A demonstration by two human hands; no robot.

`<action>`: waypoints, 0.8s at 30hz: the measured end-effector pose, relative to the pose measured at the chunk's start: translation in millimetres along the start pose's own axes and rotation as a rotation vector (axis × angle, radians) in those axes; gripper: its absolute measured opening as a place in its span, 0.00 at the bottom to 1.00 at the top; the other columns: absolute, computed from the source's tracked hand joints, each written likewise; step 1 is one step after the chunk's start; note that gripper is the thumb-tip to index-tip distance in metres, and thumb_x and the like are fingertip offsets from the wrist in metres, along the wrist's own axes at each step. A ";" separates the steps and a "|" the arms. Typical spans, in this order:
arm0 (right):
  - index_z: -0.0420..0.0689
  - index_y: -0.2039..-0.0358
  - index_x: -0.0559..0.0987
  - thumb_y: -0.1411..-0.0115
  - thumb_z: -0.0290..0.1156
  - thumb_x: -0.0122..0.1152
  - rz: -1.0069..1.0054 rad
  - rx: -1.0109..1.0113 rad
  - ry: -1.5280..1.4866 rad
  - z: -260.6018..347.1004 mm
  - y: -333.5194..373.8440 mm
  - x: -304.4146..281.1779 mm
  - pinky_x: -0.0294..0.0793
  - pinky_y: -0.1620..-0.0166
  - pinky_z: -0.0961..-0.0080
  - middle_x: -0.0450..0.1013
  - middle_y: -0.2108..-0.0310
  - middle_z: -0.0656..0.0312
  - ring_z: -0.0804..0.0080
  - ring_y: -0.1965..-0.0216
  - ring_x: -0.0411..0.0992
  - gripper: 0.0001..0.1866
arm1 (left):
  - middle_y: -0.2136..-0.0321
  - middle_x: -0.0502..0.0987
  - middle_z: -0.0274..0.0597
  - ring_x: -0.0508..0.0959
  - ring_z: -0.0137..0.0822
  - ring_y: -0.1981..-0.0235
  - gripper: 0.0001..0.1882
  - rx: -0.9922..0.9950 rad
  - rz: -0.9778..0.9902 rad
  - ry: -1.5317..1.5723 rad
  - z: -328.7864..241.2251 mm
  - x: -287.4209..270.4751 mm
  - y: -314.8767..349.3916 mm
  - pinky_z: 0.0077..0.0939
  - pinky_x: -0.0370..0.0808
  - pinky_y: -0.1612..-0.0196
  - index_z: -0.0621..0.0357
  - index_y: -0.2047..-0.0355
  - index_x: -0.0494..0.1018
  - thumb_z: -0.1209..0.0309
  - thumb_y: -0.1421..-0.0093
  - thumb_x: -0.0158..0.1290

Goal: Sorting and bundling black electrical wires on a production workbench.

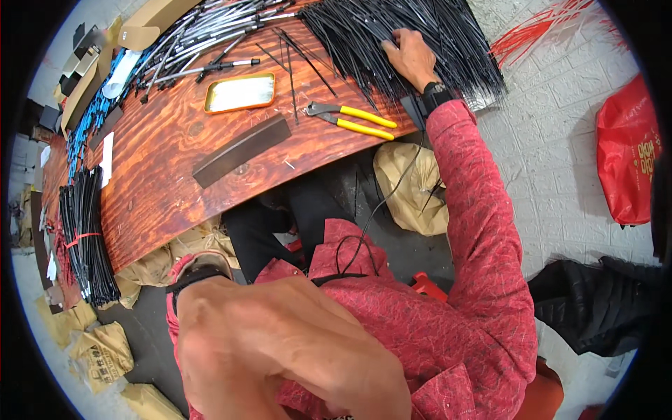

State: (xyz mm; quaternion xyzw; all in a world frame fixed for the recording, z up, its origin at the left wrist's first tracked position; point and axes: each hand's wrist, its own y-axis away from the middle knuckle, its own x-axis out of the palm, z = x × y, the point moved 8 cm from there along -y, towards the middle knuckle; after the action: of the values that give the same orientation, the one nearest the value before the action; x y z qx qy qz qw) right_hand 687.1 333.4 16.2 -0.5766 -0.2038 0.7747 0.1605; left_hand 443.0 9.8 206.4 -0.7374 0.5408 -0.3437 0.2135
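At the table's far right, my right hand [411, 59] lies on a wide pile of thin black rods [350, 42], its thumb apart from its bent fingers. A black band with a dark cable circles that wrist. My left hand [280, 343] is raised large and close to the view at the bottom; its fingers are hidden below the edge, so what they do does not show. Cutting pliers with yellow handles [364, 124] rest on the wooden table [161, 147] just nearer than the pile. Several loose black rods [308, 59] lie left of the pile.
A shallow yellow-rimmed tray [241, 93] and a dark flat bar [241, 150] lie on the table. Silver-and-black rods [203, 42] heap behind; a red-tied black bundle [85, 238] stands left. A tan bag [413, 189] sits below the edge; a red bag [626, 154] stands right.
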 end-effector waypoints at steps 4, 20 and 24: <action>0.44 0.54 0.79 0.44 0.46 0.63 0.108 0.019 0.160 8.6 -4.3 8.7 0.75 0.53 0.56 0.76 0.56 0.50 0.49 0.57 0.76 0.22 | 0.66 0.79 0.50 0.77 0.35 0.83 0.22 0.076 0.114 0.035 -1.6 -4.1 -5.2 0.21 0.75 0.84 0.48 0.57 0.82 0.51 0.47 0.67; 0.45 0.63 0.83 0.43 0.42 0.61 0.257 -0.256 -0.159 70.4 14.2 -10.6 0.76 0.56 0.57 0.79 0.63 0.50 0.51 0.60 0.77 0.15 | 0.63 0.74 0.31 0.74 0.20 0.61 0.15 -0.664 -0.666 -0.388 102.8 -121.4 107.6 0.17 0.71 0.56 0.62 0.50 0.71 0.72 0.36 0.56; 0.43 0.64 0.84 0.42 0.46 0.59 0.398 -0.408 -0.110 120.9 2.0 37.9 0.77 0.56 0.58 0.79 0.62 0.47 0.47 0.59 0.77 0.19 | 0.61 0.74 0.30 0.74 0.19 0.60 0.14 -0.697 -0.681 -0.342 113.5 -122.7 116.1 0.17 0.71 0.54 0.62 0.50 0.72 0.71 0.35 0.55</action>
State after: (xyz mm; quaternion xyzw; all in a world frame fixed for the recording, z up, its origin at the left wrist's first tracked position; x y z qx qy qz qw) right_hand 560.4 334.2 14.3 -0.5830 -0.2466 0.7639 -0.1254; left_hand 429.2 81.6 16.5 -0.9446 0.3100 -0.0677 -0.0836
